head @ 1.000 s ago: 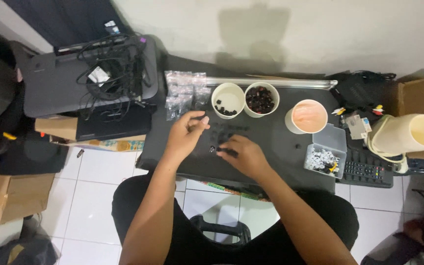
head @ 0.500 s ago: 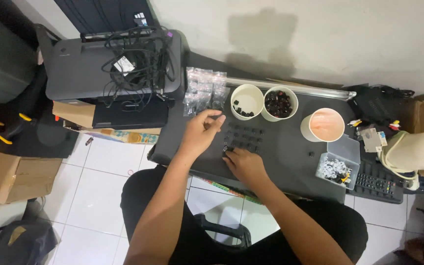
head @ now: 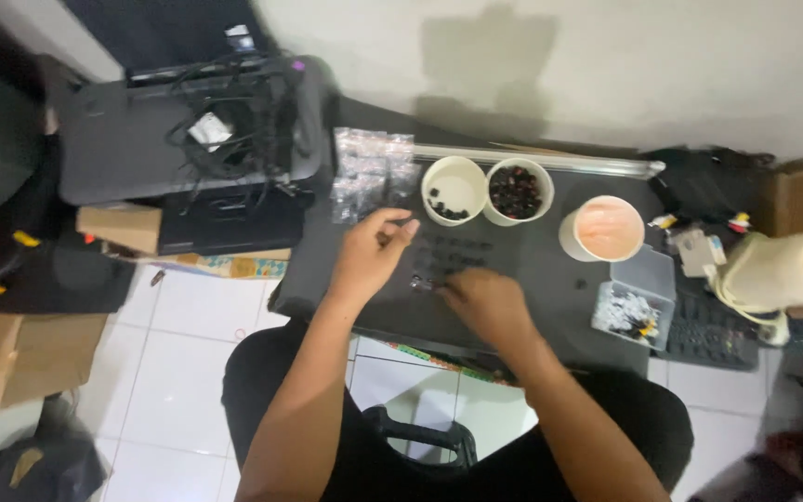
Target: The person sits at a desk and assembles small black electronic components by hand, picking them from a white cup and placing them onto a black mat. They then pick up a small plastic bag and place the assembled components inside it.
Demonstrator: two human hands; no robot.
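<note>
My left hand (head: 372, 253) hovers over the dark tabletop (head: 532, 288), thumb and forefinger pinched on what looks like a small dark piece. Just right of it, rows of small dark pieces (head: 454, 251) lie on the table. My right hand (head: 481, 303) rests palm down below those rows, its bent fingertips touching the nearest pieces; its grip is hidden. Behind the rows stand a white cup with a few dark pieces (head: 453, 190) and a white cup full of dark pieces (head: 518, 191).
A cup with pinkish contents (head: 603, 229) and a clear box of small white parts (head: 630, 312) sit to the right, near a dark keyboard (head: 710, 336) and a cream cylinder (head: 794, 270). Small plastic bags (head: 370, 173) and a grey printer with tangled cables (head: 188, 130) lie left.
The view has shifted and tilted. My left hand stays pinched above the rows, while my right hand has slid slightly along the pieces on the table.
</note>
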